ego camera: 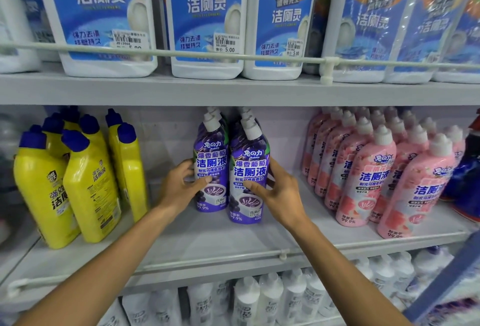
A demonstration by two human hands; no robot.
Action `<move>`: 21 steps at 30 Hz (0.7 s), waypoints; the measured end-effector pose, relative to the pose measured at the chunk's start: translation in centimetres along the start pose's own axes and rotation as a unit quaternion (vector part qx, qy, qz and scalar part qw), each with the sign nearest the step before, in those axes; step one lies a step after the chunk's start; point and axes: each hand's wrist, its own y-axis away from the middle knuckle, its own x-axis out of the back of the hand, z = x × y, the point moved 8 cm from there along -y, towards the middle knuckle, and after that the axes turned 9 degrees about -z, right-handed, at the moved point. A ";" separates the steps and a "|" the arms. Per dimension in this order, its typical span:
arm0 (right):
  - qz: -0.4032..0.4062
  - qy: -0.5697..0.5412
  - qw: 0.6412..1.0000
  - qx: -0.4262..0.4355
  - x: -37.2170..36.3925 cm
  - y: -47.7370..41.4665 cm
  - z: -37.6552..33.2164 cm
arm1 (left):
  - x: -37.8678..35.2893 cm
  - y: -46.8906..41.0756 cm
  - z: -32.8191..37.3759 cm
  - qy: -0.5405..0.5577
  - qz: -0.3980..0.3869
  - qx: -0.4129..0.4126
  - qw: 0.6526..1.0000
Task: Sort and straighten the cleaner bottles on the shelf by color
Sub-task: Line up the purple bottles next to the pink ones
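**Q:** Purple bottles [249, 159]: position and grip?

**A:** Two rows at mid-shelf [207, 242], between the yellow bottles [88, 190] and pink bottles [363, 177], apart from both. The left hand [181, 185] wraps the front-left bottle and the right hand [279, 191] the front-right, thumbs across the labels.

**Q:** Step and next move?

**A:** Probably straightening. Square both labels forward. The bodies are glossy sleeved plastic tapering to white caps, so slide them rather than tilt.

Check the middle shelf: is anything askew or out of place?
Yes: the yellow bottles at the left lean at different angles in ragged rows. The purple bottles, gripped by the left hand and right hand, and the pink bottles stand in even files.
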 end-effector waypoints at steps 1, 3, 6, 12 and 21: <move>0.000 -0.002 1.000 -0.001 0.0 0.0 0.0 | 0.0 0.0 -0.1 0.000 -0.001 -0.002 1.000; 0.001 -0.003 1.000 -0.004 0.0 0.1 0.1 | 0.1 0.0 -0.2 -0.001 0.004 -0.004 1.000; -0.002 0.002 1.000 -0.006 0.0 0.1 0.2 | 0.0 0.0 -0.2 -0.009 0.007 -0.004 1.000; 0.000 -0.006 1.000 -0.014 0.1 0.3 0.3 | -0.5 0.3 0.3 -0.017 0.007 -0.005 1.000; -0.005 0.002 1.000 -0.024 -0.3 0.5 0.4 | -0.6 0.6 0.9 -0.025 0.006 0.007 1.000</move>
